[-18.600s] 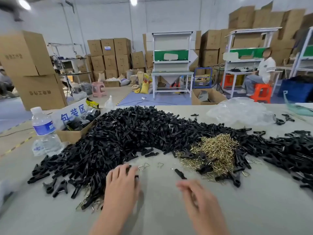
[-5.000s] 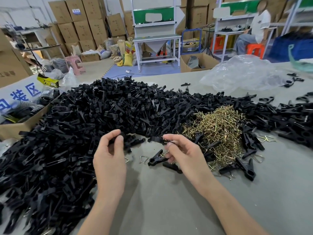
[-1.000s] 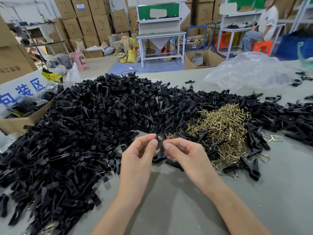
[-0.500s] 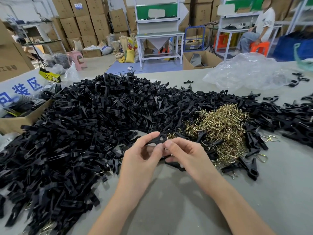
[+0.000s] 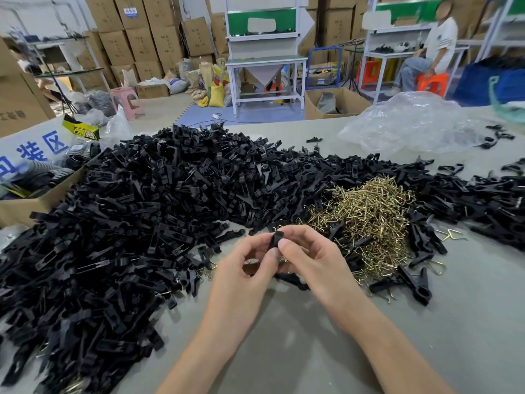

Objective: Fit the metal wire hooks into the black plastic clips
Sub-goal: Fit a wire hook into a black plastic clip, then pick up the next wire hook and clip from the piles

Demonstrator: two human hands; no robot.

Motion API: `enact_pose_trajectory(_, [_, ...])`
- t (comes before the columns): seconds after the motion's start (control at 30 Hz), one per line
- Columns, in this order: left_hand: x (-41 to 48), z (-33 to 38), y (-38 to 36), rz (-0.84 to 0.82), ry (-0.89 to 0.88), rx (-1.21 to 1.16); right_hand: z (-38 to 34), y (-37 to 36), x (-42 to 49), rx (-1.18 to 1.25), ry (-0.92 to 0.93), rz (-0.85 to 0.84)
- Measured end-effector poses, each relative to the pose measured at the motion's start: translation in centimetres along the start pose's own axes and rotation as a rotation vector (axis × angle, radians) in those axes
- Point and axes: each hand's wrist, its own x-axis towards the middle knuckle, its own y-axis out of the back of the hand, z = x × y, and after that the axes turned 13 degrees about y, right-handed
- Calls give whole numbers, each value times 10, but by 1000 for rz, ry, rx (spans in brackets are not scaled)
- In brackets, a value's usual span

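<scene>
Both my hands meet over the grey table in front of the piles. My left hand (image 5: 244,268) and my right hand (image 5: 312,263) pinch one black plastic clip (image 5: 276,239) between thumbs and fingers, held upright. A bit of wire shows just under my right thumb; I cannot tell whether it sits in the clip. A huge heap of black clips (image 5: 136,211) covers the left and middle of the table. A pile of brass-coloured wire hooks (image 5: 366,214) lies just right of my hands.
A cardboard box (image 5: 34,206) with black parts stands at the left edge. A crumpled clear plastic bag (image 5: 409,123) lies at the back right. More black clips (image 5: 494,206) spread along the right. A seated person (image 5: 429,52) is far behind.
The clip has turned from lying crosswise between my fingertips to standing upright. Both hands stayed together at the same spot in front of the hooks.
</scene>
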Motion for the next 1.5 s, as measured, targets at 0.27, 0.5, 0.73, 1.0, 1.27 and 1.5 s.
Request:
enact_pose_trajectory(0.27, [0,-1,4,38,-91,73,-4,5,1,28,52,-28])
enact_pose_trajectory(0.5, [24,10,-44,42,-218,359,-32,79,10,670,123,696])
enact_pose_trajectory(0.73, [85,49,-133,-137,-356,989,-33,105,10,1006,170,973])
enact_pose_trajectory(1.0, [90,44,-120,-113,-251,701,-29,100,13,1051,122,871])
enact_pose_trajectory(1.27, [88,42,-83,-80,-132,485,-22,84,15,944,74,702])
enact_pose_trajectory(1.5, [85,32,-73,-46,-112,461,-23,77,13,875,37,647])
